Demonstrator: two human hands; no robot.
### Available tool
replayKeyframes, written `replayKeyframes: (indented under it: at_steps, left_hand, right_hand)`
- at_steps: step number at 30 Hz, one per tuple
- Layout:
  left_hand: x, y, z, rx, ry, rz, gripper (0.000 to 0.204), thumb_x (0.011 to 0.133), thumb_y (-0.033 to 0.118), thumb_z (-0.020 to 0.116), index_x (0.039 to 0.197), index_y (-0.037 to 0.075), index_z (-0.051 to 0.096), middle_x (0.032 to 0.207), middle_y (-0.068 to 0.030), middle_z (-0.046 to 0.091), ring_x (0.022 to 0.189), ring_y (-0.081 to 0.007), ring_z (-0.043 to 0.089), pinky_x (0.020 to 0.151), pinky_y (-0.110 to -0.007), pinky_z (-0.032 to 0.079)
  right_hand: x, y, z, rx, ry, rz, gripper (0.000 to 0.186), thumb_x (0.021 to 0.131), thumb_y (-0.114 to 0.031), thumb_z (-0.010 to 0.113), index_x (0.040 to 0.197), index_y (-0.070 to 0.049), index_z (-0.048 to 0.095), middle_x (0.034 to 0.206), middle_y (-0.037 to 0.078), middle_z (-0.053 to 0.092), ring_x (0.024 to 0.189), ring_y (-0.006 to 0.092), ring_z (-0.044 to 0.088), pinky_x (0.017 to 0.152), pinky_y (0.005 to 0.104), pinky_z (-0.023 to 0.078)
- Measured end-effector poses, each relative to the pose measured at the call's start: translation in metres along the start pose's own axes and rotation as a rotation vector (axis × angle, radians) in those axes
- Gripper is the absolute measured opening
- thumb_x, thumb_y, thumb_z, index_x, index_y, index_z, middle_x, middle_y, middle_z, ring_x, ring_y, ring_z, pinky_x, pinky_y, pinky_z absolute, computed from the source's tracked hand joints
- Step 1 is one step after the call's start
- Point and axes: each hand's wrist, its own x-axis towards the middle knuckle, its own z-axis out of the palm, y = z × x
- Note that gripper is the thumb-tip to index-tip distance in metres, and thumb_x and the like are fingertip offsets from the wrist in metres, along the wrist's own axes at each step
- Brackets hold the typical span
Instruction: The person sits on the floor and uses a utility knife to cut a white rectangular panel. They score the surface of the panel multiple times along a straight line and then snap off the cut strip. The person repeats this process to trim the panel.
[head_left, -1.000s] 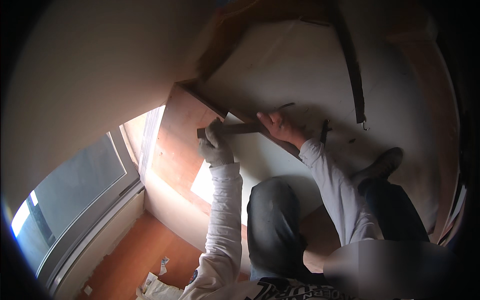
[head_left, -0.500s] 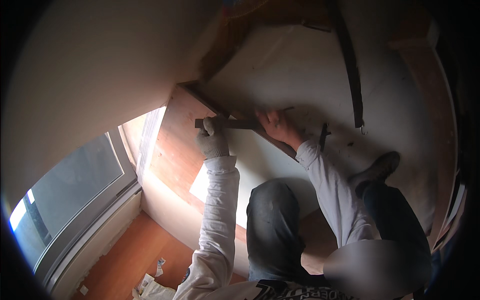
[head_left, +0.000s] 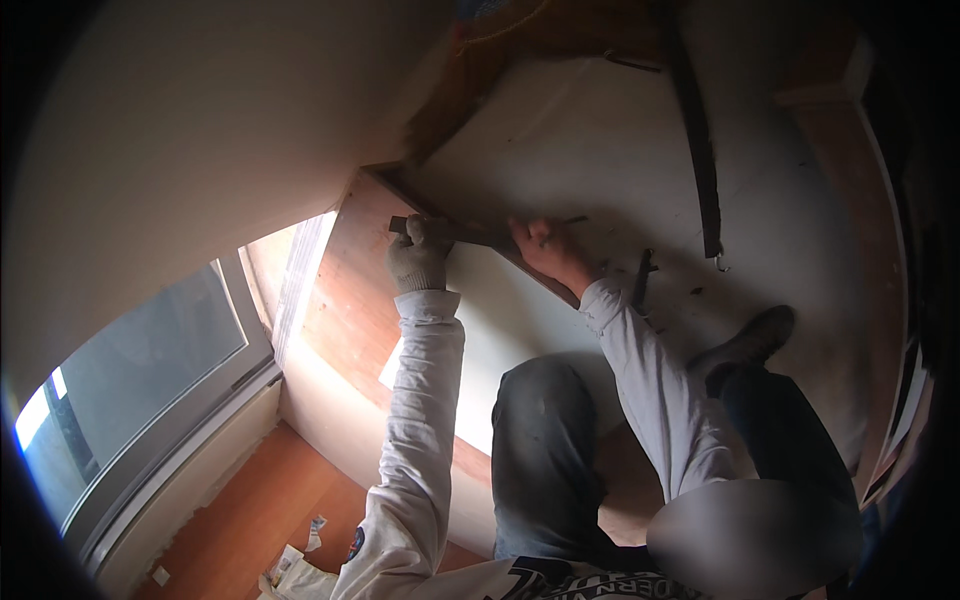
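Observation:
My left hand [head_left: 417,262], in a pale knit work glove, is closed around one end of a dark, narrow flat bar [head_left: 470,235]. The bar lies across the edge of a raised board surface. At its other end my bare right hand [head_left: 552,252] has its fingers curled in, gripping the bar; its fingertips are partly in shadow. A thin dark piece [head_left: 575,219] shows just past the right hand's knuckles. Below the right wrist, a small dark tool-like item [head_left: 643,278] rests on the pale surface.
A long dark strip [head_left: 700,160] runs down the far right part of the pale surface. To the left are a framed window [head_left: 160,370] and a slanting wall [head_left: 200,150]. Paper scraps [head_left: 300,577] lie on the reddish floor. My knee [head_left: 545,430] and shoe [head_left: 760,335] are close by.
My left hand and its end of the bar have shifted slightly away from me, up toward the board's edge. The right hand has moved a little to the left.

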Motion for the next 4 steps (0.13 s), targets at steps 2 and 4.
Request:
replayKeyframes:
  at_steps: [2,4]
  left_hand:
    - [0.004,-0.006,-0.001,-0.009,-0.002,-0.033,0.044,0.092,0.035,0.054,0.088,-0.005,0.071,0.076,-0.0125,0.07,0.07,-0.0215,0.066,0.071,-0.034,0.054]
    - [0.006,-0.03,-0.006,-0.108,0.017,-0.069,0.045,0.092,0.037,0.054,0.093,-0.005,0.071,0.079,-0.0145,0.071,0.073,-0.0224,0.067,0.076,-0.034,0.054]
  right_hand:
    - [-0.003,0.0,-0.004,-0.134,0.003,-0.168,0.026,0.092,-0.03,0.055,0.105,-0.01,0.065,0.071,0.016,0.063,0.062,0.0372,0.062,0.05,0.043,0.046]
    - [-0.003,0.001,0.001,-0.162,0.165,-0.298,0.03,0.09,-0.034,0.06,0.105,-0.008,0.066,0.067,0.012,0.065,0.062,0.0313,0.066,0.051,0.0418,0.048]
